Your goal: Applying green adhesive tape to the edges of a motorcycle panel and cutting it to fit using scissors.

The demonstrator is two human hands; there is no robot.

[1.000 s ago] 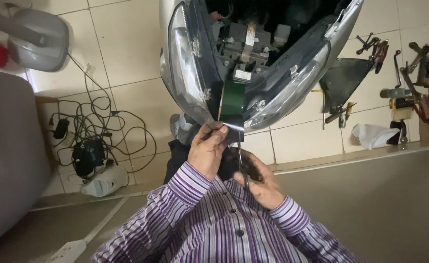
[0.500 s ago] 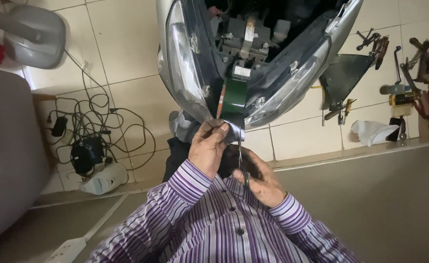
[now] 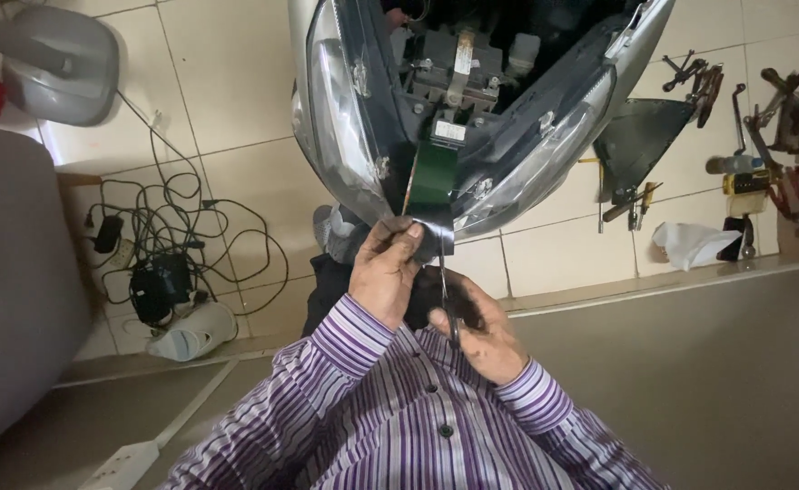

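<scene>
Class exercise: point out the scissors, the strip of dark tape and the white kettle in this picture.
scissors (image 3: 446, 295), head view, on the blades between the two hands.
strip of dark tape (image 3: 433, 181), head view, on its green-tinted middle.
white kettle (image 3: 195, 331), head view, on its rounded body.

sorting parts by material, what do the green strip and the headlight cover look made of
Green strip: probably thin tape or plastic film, slightly glossy, pinched flat by the left hand. Headlight cover: looks like clear moulded plastic, shiny with reflections.
</scene>
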